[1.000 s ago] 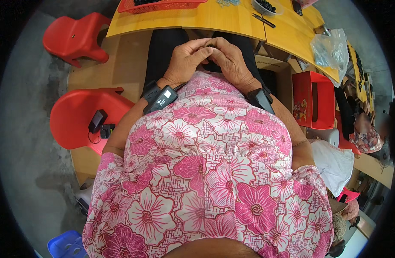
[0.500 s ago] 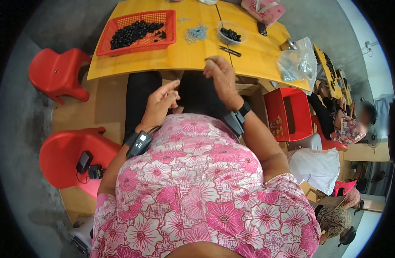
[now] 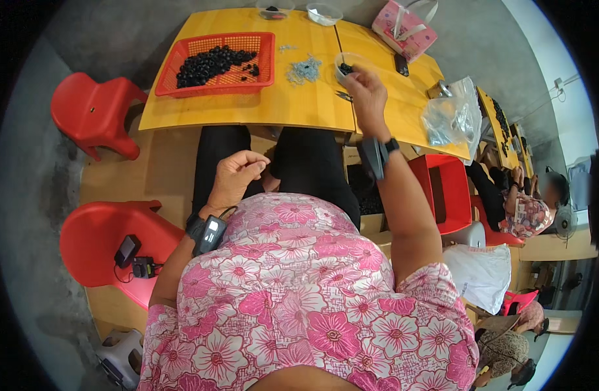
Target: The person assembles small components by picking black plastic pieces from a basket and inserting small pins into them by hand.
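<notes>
A yellow wooden counter (image 3: 306,107) is bearing a red plastic mesh basket (image 3: 267,65) of small round black pieces (image 3: 211,64); the right hand (image 3: 370,90), fingers bunched, is reaching over a clear round plastic bowl (image 3: 356,59) of more, seemingly dropping or taking one, likely calling next for careful fingertips inside its rim. The left hand (image 3: 235,174) is hovering, half curled. The blurred right hand is hiding part of the bowl, and I cannot tell whether either is gripping anything.

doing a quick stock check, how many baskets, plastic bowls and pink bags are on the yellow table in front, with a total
Red basket: 1
Plastic bowls: 3 (near bowl, partly behind the right hand; far left bowl; far right bowl)
Pink bag: 1
Total: 5
</notes>
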A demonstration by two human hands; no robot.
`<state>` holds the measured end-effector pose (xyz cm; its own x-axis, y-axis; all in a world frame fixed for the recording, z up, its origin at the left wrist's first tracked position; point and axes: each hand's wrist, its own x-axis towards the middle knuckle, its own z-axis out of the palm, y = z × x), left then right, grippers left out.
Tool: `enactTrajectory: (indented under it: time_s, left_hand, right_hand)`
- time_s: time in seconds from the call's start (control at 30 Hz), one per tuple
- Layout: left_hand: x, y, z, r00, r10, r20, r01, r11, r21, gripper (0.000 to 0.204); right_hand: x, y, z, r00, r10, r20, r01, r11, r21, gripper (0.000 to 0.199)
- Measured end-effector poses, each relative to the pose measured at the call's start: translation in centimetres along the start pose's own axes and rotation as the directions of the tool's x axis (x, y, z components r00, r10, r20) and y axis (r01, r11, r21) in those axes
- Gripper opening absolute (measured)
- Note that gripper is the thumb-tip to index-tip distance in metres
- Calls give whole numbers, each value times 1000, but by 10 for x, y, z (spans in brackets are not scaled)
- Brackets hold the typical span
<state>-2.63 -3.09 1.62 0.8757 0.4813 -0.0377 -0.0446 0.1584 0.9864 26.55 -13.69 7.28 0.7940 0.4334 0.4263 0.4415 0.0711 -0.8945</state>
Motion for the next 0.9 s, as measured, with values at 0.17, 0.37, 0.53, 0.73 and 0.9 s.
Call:
enactTrajectory:
  time_s: [0.17, 0.37, 0.53, 0.73, 0.9]
  left_hand:
    - [-6, 55, -26, 966, 252, 50, -253, 967, 13, 7]
    - [-28, 141, -19, 804, 508, 309, -565, 815, 130, 19]
    - [-50, 181, 0, 697, 608, 381, -585, 789, -187, 24]
    - [-86, 236, 43, 408, 794, 451, -609, 605, -514, 21]
    - [-110, 254, 73, 214, 856, 471, -611, 493, -619, 14]
  right_hand:
    - [-90, -75, 7, 968, -28, 250, 35, 999, -26, 12]
    - [-162, -51, -13, 843, 217, 492, -299, 949, 95, 11]
    - [-182, -21, -17, 706, 341, 621, -538, 828, 158, 12]
    - [-174, -33, -16, 599, 408, 688, -608, 792, 60, 15]
    - [-175, -10, -16, 618, 407, 673, -602, 795, 72, 15]
